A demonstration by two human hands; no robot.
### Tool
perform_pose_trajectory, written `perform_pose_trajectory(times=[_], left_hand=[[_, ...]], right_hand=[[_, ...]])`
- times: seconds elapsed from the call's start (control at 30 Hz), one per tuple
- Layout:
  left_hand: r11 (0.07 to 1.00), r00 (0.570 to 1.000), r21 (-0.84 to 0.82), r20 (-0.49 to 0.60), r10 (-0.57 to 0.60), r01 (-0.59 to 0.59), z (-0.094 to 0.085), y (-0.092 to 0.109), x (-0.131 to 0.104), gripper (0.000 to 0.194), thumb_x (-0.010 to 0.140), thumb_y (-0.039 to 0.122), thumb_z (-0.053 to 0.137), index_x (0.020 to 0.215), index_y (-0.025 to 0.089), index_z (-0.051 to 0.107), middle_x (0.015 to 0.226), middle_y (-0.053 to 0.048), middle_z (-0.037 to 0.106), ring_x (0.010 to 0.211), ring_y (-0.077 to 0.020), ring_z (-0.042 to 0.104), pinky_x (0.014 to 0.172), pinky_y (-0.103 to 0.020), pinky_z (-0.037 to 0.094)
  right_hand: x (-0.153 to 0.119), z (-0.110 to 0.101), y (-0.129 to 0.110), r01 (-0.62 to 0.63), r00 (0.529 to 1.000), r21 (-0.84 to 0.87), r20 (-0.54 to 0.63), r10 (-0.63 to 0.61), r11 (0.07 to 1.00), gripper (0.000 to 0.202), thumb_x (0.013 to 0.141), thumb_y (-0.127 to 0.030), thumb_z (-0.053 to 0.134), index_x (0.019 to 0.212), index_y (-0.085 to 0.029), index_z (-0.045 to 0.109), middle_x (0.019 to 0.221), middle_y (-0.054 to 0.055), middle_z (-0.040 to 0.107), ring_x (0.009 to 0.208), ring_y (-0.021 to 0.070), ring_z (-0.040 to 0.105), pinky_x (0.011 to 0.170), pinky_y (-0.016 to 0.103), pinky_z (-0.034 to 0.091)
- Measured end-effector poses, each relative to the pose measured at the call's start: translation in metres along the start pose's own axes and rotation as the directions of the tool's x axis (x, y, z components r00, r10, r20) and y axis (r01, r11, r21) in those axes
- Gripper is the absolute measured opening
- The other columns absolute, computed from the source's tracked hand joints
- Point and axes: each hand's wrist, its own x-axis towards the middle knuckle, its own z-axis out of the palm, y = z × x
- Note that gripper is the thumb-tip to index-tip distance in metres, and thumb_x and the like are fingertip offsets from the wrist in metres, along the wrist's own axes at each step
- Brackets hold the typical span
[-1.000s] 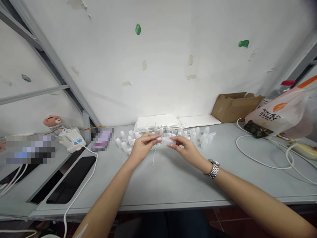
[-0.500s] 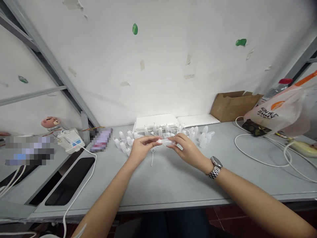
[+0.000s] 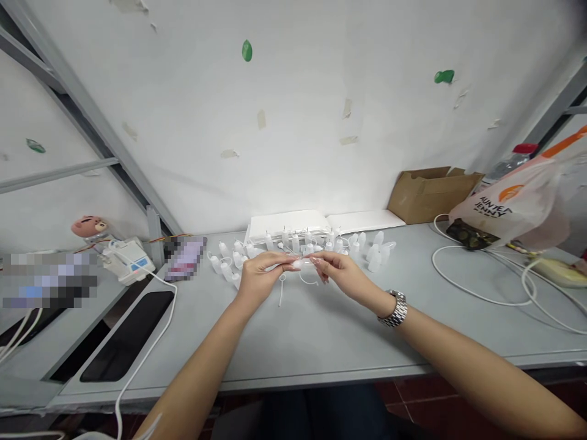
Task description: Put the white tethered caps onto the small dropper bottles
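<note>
Handling a small translucent bottle (image 3: 303, 264) above the counter (image 3: 316, 342), the left hand (image 3: 263, 275) and right hand (image 3: 346, 278) pinch its opposite ends in their fingers; this two-handed step presumably calls next for steady alignment.

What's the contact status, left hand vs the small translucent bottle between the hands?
Touching. The head view shows the left hand pinching the translucent bottle between thumb and fingers.

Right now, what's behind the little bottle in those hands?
Behind the held bottle, more small bottles stand, then a flat white stack and the wall. The left hand and right hand hide whatever is directly behind them.
</note>
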Motion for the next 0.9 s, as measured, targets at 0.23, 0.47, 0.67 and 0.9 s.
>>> perform_pose_trajectory(times=[0.23,0.47,0.67,0.9], left_hand=[[0.987,0.986,-0.02,0.068,-0.155,0.156,0.001,0.003,0.002,0.022,0.072,0.037,0.06,0.085,0.022,0.07,0.091,-0.003,0.07,0.088,-0.0192,0.062,0.079,-0.03,0.047],[0.988,0.959,0.053,0.239,-0.154,0.145,0.003,0.002,0.004,0.035,0.082,0.043,0.044,0.064,0.018,0.058,0.061,-0.001,0.061,0.063,-0.013,0.056,0.062,-0.024,0.043],[0.972,0.933,-0.002,0.279,-0.227,0.237,0.009,-0.001,-0.001,0.022,0.078,0.038,0.052,0.072,0.018,0.056,0.062,-0.002,0.063,0.06,-0.0134,0.057,0.056,-0.024,0.042],[0.958,0.975,0.273,0.221,0.033,-0.094,0.01,-0.003,-0.006,0.017,0.082,0.025,0.046,0.075,0.021,0.061,0.072,-0.001,0.065,0.069,-0.0137,0.058,0.067,-0.026,0.044]], right_hand=[[0.002,0.001,0.001,-0.03,0.996,0.181,-0.078,0.045,0.983,0.029,0.079,-0.046,0.051,0.081,-0.017,0.055,0.057,-0.003,0.05,0.053,0.0099,0.046,0.056,0.026,0.04],[-0.001,0.003,-0.001,0.034,0.994,0.066,-0.102,-0.027,0.997,0.027,0.08,-0.042,0.052,0.09,-0.017,0.058,0.067,0.0,0.054,0.059,0.0112,0.048,0.059,0.027,0.041],[-0.002,0.005,0.003,-0.017,0.99,0.022,-0.14,0.02,1.0,0.03,0.08,-0.046,0.05,0.081,-0.017,0.057,0.055,-0.003,0.049,0.051,0.0107,0.045,0.052,0.026,0.037],[0.001,0.002,-0.002,-0.092,0.987,0.003,-0.131,0.092,0.996,0.034,0.081,-0.048,0.048,0.068,-0.017,0.054,0.05,-0.003,0.048,0.047,0.0098,0.046,0.052,0.026,0.039]])
